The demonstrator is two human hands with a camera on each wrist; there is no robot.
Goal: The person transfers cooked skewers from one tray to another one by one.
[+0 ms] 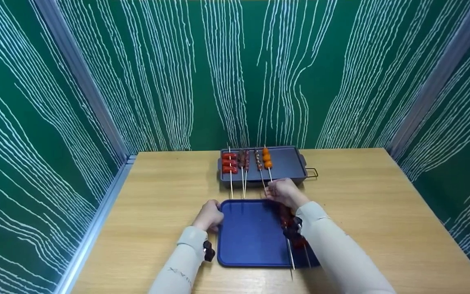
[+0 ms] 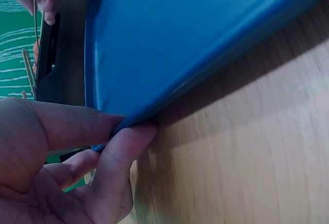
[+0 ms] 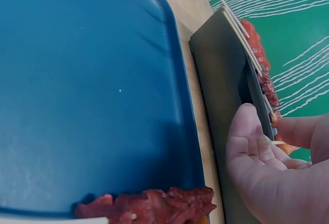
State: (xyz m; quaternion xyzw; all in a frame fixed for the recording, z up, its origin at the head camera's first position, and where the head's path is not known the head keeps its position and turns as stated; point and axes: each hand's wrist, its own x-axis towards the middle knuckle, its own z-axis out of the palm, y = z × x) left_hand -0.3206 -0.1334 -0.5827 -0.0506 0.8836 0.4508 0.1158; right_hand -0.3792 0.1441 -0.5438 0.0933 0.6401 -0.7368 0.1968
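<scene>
My left hand (image 1: 209, 216) pinches the left edge of a blue tray (image 1: 247, 237) between thumb and fingers, close to its far corner. Beyond the tray, my right hand (image 1: 284, 192) is at the near edge of a dark grill box (image 1: 286, 163), its fingers curled round the stick of a skewer of orange balls (image 1: 267, 158). Just left of that lies a thin skewer of small pieces (image 1: 258, 160), its stick reaching down beside the fingers. Red meat skewers (image 3: 154, 206) lie on the tray's right side, partly hidden under my right forearm.
At the grill's left end lie a skewer of red pieces (image 1: 229, 163) and two dark meat skewers (image 1: 241, 159), sticks overhanging the near edge. A wire handle (image 1: 311, 173) juts from the grill's right side. Green panels (image 1: 227, 81) with white lines border the wooden table (image 1: 157, 183).
</scene>
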